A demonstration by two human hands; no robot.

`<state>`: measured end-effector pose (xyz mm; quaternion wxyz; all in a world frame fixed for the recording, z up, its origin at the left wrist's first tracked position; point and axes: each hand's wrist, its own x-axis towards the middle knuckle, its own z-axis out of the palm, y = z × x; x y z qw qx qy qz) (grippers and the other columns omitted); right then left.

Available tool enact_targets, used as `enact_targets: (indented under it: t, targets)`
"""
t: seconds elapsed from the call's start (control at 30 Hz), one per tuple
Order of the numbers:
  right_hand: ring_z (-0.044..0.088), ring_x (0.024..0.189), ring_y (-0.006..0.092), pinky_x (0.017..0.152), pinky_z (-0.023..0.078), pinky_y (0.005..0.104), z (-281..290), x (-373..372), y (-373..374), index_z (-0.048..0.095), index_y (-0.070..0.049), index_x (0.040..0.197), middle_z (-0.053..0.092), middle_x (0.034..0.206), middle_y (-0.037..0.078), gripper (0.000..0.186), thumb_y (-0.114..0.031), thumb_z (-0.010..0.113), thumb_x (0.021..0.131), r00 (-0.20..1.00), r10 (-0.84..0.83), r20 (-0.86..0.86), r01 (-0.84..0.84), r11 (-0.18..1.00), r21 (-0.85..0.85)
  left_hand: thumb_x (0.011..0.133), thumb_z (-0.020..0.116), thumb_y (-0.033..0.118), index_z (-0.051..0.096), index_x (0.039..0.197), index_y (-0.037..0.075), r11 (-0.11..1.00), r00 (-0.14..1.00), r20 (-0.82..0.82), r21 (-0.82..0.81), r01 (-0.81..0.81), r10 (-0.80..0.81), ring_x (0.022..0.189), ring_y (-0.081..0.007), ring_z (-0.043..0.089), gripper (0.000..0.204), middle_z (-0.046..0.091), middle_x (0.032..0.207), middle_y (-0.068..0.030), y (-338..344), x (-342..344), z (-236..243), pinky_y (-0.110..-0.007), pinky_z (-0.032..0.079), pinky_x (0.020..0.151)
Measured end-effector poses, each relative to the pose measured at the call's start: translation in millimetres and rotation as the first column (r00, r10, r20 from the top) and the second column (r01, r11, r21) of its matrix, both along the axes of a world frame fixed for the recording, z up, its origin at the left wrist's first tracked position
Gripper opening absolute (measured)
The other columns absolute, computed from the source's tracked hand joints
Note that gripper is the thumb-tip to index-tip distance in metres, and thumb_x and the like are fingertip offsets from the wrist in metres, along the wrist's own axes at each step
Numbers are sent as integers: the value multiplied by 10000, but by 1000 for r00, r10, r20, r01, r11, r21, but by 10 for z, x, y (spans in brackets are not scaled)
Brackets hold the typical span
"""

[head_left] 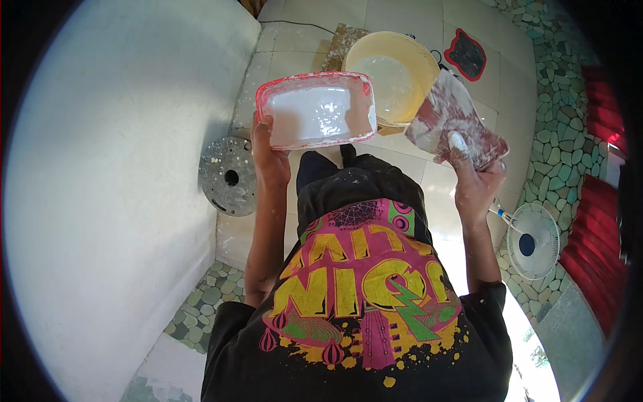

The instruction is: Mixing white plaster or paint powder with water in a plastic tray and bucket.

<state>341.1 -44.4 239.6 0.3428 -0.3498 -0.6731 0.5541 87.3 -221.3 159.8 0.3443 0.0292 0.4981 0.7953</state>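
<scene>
My left hand (270, 151) grips the left end of a rectangular red-rimmed tub (370, 110), its thumb over the near corner. Glossy white liquid, like paint or thin plaster, lies inside the tub, and white smears coat its rim. To the right, my right hand (474, 177) is closed on a reddish-brown sheet (450, 110) streaked with white; whether it is cloth or something stiffer I cannot tell. White stuff covers my right thumb. Beyond and between them stands a round cream bucket (425, 67) with whitish liquid in it, partly hidden by the tub.
A white wall (134, 167) rises close on the left. Beside it is a grey, white-spotted disc (228, 177) with a central hole. A white fan (534, 241) stands at the right, near red curtains (589, 248). A dark red-edged mat (467, 55) lies on the tiled floor (402, 15).
</scene>
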Motion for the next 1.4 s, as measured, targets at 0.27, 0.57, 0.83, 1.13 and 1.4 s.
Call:
enact_targets:
  t: [0.27, 0.57, 0.83, 1.13, 1.4]
  targets:
    - [652, 768, 108, 687, 532, 265, 103, -328, -216, 697, 59, 1059, 722, 895, 68, 160, -29, 699, 925, 993, -91, -73, 86, 994, -70, 944, 535, 287, 505, 1251, 31, 999, 999, -14, -23, -45, 45, 1079, -188, 574, 401, 569, 1153, -85, 90, 233, -57, -357, 481, 935]
    - [633, 771, 90, 693, 513, 252, 21, -381, -239, 691, 61, 1071, 712, 886, 53, 160, -41, 675, 948, 989, -110, -98, 100, 990, -99, 943, 538, 255, 482, 1226, 16, 998, 999, -24, -43, -48, 47, 1054, -179, 564, 375, 557, 1135, -103, 89, 316, -94, -337, 467, 952]
    - [632, 794, 88, 713, 513, 247, 124, -369, -274, 685, 61, 1088, 717, 927, 51, 172, -48, 668, 956, 988, -131, -82, 125, 989, -73, 968, 549, 267, 466, 1264, 29, 997, 991, -135, -76, -24, 13, 1079, -170, 542, 389, 560, 1164, -95, 100, 387, -59, -332, 443, 972]
    - [641, 805, 103, 726, 531, 265, -38, -365, -236, 678, 77, 1088, 720, 927, 76, 180, -39, 661, 952, 993, -113, -23, 112, 994, -8, 977, 558, 287, 468, 1271, 26, 995, 990, -138, -99, -11, -3, 1074, -157, 522, 402, 560, 1151, -86, 124, 468, -53, -326, 426, 967]
    - [630, 807, 88, 708, 505, 245, 107, -322, -274, 698, 56, 1079, 716, 891, 57, 161, -19, 675, 938, 982, -179, -61, 183, 981, 63, 976, 565, 303, 459, 1281, 6, 995, 984, -176, -98, -17, -1, 1036, -151, 511, 438, 555, 1129, -92, 132, 516, -130, -309, 413, 950]
